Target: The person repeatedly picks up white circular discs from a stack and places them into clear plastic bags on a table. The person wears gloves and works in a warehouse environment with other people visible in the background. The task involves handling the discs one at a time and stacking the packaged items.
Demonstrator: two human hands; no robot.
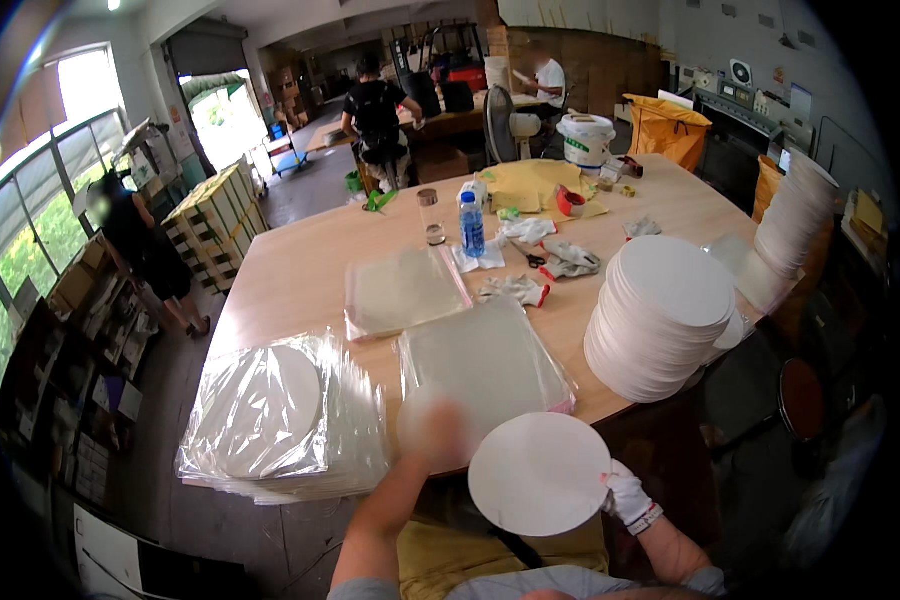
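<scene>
My right hand (627,498), in a white work glove, grips the right edge of a round white disc (538,474) in front of my lap. My bare left hand (438,430) is over the near edge of a stack of clear plastic bags (485,355); it is blurred, so its fingers cannot be made out. Left of it lies a pile of clear bags with white discs inside (260,410). To the right rises a tall stack of white discs (660,315). A second, smaller stack of clear bags (402,285) lies farther back.
On the wooden table (300,265) are a blue-labelled water bottle (471,225), a glass (431,215), scissors (533,258), work gloves (570,260), yellow paper (530,185), red tape (569,203) and a white bucket (585,140). Another disc stack (795,215) stands at far right. Other people are farther back.
</scene>
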